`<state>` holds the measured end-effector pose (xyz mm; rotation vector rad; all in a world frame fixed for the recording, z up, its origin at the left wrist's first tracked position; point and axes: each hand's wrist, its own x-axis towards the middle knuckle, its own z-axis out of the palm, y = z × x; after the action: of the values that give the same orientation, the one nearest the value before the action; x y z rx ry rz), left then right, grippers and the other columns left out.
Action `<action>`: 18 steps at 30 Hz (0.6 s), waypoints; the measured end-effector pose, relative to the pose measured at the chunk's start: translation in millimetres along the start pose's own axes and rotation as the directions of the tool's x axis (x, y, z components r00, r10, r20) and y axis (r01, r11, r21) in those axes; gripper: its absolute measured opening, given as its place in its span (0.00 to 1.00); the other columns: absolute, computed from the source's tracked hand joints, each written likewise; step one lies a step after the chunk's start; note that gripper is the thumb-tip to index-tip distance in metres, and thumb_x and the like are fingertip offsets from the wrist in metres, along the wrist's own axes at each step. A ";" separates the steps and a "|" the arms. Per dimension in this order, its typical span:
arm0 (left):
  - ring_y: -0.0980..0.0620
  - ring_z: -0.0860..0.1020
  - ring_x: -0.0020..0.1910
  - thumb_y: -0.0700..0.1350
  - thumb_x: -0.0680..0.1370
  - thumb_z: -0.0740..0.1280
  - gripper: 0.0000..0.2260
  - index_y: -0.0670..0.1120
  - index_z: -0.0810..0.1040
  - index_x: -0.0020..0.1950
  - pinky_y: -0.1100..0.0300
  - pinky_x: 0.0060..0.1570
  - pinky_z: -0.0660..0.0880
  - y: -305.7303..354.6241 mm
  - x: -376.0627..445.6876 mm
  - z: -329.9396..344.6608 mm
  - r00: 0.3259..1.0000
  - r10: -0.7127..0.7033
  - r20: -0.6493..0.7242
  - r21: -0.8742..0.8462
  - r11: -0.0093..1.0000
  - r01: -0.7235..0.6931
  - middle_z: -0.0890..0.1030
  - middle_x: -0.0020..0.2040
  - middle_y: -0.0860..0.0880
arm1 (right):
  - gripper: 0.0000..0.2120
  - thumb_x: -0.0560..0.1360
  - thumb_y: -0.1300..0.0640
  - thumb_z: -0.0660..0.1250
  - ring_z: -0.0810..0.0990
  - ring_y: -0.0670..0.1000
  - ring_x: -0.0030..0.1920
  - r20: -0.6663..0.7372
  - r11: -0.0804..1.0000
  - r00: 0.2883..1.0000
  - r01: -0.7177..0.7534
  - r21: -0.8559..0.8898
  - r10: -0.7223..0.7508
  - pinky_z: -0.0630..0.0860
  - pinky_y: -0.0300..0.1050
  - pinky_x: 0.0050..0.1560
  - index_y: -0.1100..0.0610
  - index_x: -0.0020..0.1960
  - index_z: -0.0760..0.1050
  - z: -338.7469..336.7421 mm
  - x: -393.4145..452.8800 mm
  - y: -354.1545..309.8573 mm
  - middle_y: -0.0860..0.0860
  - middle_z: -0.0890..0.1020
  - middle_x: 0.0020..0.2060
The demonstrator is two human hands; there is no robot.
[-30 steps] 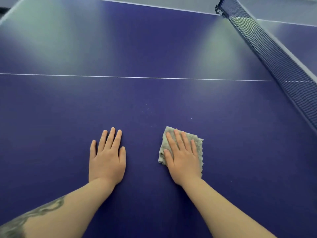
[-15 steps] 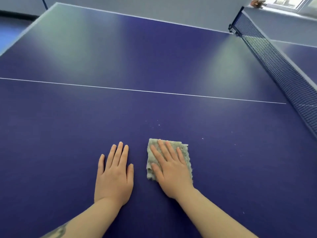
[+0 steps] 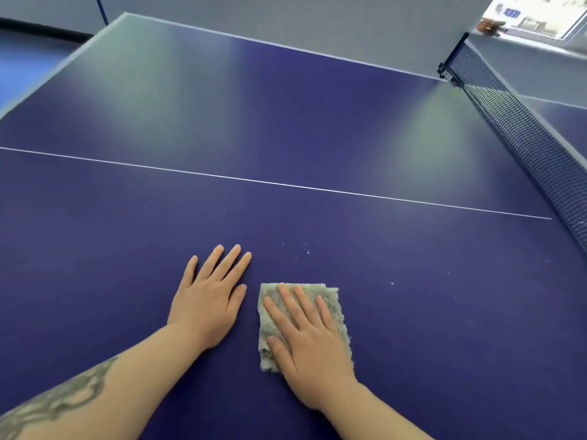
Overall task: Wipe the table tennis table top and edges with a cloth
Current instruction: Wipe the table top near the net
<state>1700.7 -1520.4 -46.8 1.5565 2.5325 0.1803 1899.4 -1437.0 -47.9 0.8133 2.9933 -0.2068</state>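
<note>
A dark blue table tennis table [image 3: 317, 138] fills the view, with a thin white centre line running across it. A folded grey cloth [image 3: 332, 301] lies flat on the near part of the top. My right hand [image 3: 309, 341] presses on the cloth with straight, spread fingers. My left hand [image 3: 211, 296] rests flat on the bare table just left of the cloth, fingers straight. A few pale specks dot the surface just beyond the cloth.
The black net [image 3: 521, 134] runs along the right side, clamped at the far edge by its post [image 3: 451, 69]. The table's far edge and left corner show pale borders. Blue floor [image 3: 22, 68] lies beyond the left corner, a grey wall behind.
My right hand has slid the cloth leftward and nearer, close to my left hand. The view has tilted up, showing more of the far edge and net post.
</note>
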 end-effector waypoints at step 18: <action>0.51 0.49 0.79 0.60 0.80 0.43 0.28 0.55 0.53 0.80 0.47 0.75 0.45 -8.6 10.9 12.7 0.993 -0.091 -0.068 -0.006 0.996 0.091 0.54 0.79 0.55 | 0.29 0.80 0.40 0.34 0.40 0.48 0.80 0.007 0.983 0.991 -0.131 0.126 0.131 0.32 0.48 0.76 0.42 0.80 0.42 -6.8 102.5 2.0 0.44 0.44 0.80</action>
<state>1691.0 -1514.3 -61.7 1.4540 2.6477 0.2300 1812.0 -1382.9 -48.2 1.0181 2.9383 -0.3939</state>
